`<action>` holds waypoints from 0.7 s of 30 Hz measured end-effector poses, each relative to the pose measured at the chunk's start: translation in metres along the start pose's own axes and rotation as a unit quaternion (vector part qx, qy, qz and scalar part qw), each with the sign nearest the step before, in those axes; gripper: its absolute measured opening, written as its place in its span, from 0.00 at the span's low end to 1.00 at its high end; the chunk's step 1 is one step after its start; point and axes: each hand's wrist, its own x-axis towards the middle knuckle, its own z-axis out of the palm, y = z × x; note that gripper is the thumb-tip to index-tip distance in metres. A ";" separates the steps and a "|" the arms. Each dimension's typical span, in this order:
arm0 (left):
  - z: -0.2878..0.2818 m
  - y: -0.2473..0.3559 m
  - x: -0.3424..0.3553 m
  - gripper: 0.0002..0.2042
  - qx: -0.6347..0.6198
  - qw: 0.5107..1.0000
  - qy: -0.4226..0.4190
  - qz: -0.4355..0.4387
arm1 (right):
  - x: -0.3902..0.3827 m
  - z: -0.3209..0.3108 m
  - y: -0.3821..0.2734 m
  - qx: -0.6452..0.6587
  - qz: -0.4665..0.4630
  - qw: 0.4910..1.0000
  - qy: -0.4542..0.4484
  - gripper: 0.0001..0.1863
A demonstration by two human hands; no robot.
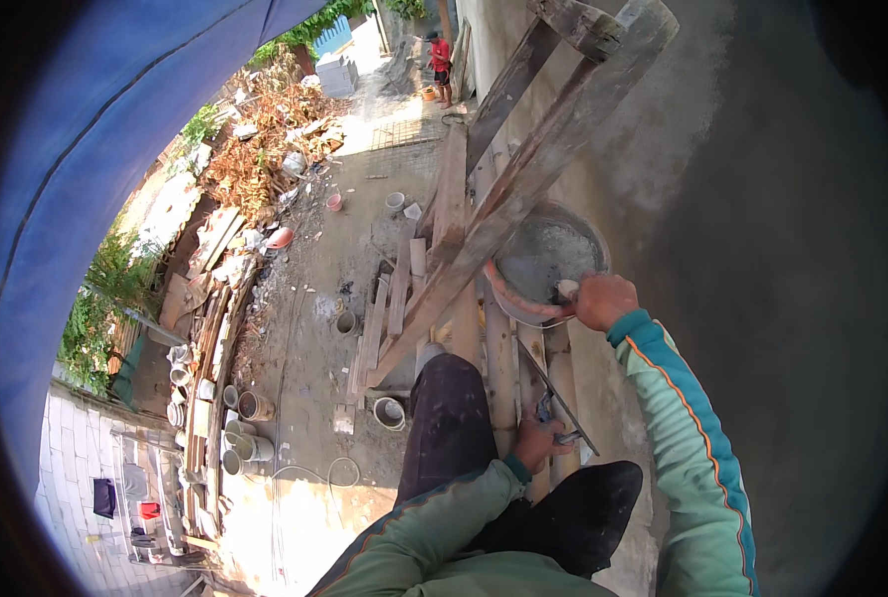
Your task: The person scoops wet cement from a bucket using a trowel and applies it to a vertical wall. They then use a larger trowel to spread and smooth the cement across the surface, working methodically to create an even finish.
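My right hand (605, 301) is closed at the near right rim of a round bucket (504, 289) of wet grey mortar (553, 254). A pale rounded end (567, 288) of a tool pokes out by its fingers; the rest of that tool is hidden. Lower down, between my knees, my left hand (536, 444) wraps round the grey-blue handle (544, 405) of a plastering trowel. The trowel's long thin blade (560, 403) is seen nearly edge-on, slanting past the hand above the wooden planks.
Heavy timber braces (523, 209) slant close to the bucket's left. A grey plastered wall (762, 249) rises on my right. Far below lie a pail (389, 413), loose boards (374, 328) and rubble (275, 139). A person in red (440, 65) stands far off. A blue tarp (86, 129) hangs left.
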 end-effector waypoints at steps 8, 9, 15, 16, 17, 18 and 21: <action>0.018 0.006 -0.020 0.19 -0.066 0.998 -0.005 -0.011 | 0.029 0.030 0.012 -0.164 -0.092 0.953 0.237 0.18; 0.017 0.008 -0.022 0.17 -0.080 0.997 0.005 -0.003 | 0.030 0.031 0.007 -0.177 -0.109 0.943 0.261 0.17; 0.010 0.008 -0.029 0.19 -0.073 0.997 -0.007 0.026 | 0.006 0.024 -0.011 -0.144 -0.139 0.969 0.142 0.22; 0.011 0.011 -0.033 0.19 -0.070 0.997 -0.006 0.027 | 0.001 0.016 -0.016 -0.115 -0.133 0.976 0.126 0.21; 0.012 0.014 -0.037 0.20 -0.067 0.997 -0.004 0.028 | -0.003 0.007 -0.022 -0.085 -0.128 0.982 0.110 0.21; 0.014 0.018 -0.039 0.20 -0.063 0.997 -0.004 0.032 | -0.004 -0.001 -0.024 -0.056 -0.121 0.986 0.096 0.20; 0.004 -0.008 -0.031 0.21 -0.051 0.991 0.008 0.122 | 0.009 -0.016 -0.006 0.062 -0.060 0.994 0.064 0.16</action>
